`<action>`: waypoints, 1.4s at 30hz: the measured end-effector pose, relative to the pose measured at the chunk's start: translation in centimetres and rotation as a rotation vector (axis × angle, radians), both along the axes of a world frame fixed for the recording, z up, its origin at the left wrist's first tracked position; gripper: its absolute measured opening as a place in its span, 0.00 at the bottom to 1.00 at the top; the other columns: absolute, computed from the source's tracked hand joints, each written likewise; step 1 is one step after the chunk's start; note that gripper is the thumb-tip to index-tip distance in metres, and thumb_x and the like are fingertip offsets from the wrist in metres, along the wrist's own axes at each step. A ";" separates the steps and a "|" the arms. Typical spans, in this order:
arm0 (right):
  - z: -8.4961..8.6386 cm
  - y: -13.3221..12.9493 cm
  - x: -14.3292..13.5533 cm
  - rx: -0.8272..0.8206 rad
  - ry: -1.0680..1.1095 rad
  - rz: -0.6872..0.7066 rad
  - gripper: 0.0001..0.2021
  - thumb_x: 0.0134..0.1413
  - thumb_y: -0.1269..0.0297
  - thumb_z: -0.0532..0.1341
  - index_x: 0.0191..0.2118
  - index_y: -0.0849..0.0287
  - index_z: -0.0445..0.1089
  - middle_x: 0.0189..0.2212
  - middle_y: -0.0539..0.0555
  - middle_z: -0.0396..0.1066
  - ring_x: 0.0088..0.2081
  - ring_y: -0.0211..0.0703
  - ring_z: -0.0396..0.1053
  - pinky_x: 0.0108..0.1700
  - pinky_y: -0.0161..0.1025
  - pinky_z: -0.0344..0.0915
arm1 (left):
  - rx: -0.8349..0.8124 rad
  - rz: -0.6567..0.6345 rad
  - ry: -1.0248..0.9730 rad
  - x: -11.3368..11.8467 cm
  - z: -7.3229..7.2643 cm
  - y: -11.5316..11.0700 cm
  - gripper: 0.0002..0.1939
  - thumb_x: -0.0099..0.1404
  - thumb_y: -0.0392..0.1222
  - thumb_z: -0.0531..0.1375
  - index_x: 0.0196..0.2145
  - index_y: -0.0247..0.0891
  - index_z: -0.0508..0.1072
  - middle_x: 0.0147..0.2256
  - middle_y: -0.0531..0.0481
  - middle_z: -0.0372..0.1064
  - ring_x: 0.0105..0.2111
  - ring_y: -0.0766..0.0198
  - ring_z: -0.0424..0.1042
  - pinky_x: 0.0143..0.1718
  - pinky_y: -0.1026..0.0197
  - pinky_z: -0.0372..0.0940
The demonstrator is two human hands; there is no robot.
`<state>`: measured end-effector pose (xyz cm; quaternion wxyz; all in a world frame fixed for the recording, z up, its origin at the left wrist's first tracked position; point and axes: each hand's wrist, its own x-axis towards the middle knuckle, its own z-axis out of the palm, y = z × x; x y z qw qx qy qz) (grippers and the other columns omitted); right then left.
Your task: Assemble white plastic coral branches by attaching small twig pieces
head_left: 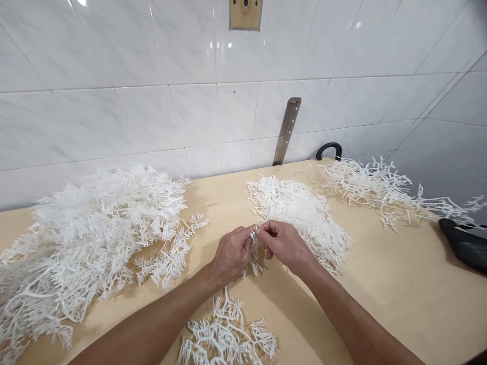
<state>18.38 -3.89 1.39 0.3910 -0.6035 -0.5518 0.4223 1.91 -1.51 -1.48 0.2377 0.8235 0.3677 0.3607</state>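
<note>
Near the middle of the table, my left hand (232,255) is closed on a small white branched sprig (254,257), whose lower part hangs below the fingers. My right hand (279,241) pinches at the top of the same sprig, its fingertips almost meeting those of the left. Behind and right of the hands lies a dense pile of white strands (300,213). A loose white branching piece (228,332) rests on the table in front of my left hand. To the left spreads a large heap of white branched pieces (99,233).
Bare white branching stems (373,185) lie at the back right of the wooden table (399,284). A black object (466,246) is at the right edge. A black curved handle (329,148) and metal strip (287,132) stand by the tiled wall (144,116).
</note>
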 end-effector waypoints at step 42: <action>-0.8 0.5 0.3 0.559 -0.687 -0.171 0.10 0.60 0.73 0.51 0.28 0.57 0.61 0.26 0.53 0.65 0.23 0.39 0.59 0.26 0.37 0.54 | -0.237 0.103 -0.268 0.0 1.8 0.2 0.12 0.59 0.33 0.52 0.20 0.36 0.70 0.20 0.54 0.62 0.24 0.68 0.61 0.27 0.66 0.55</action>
